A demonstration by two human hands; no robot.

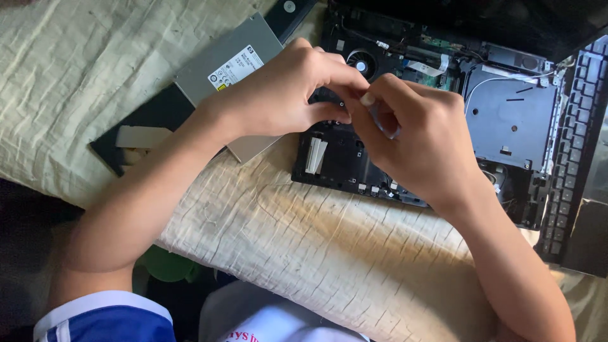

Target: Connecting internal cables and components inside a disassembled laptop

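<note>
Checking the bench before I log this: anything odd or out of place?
Yes. The opened laptop lies on a wrinkled cloth, its keyboard lifted off to the right edge. A grey drive lies loose under the left hand. Both hands' fingers meet over the chassis.

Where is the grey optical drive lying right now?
In the head view, the grey optical drive lies upper left on the cloth, beside the opened laptop, partly under the left hand.

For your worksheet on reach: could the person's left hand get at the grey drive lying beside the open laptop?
Probably yes: the left hand already hovers over the grey drive, and nothing lies between them.
</note>
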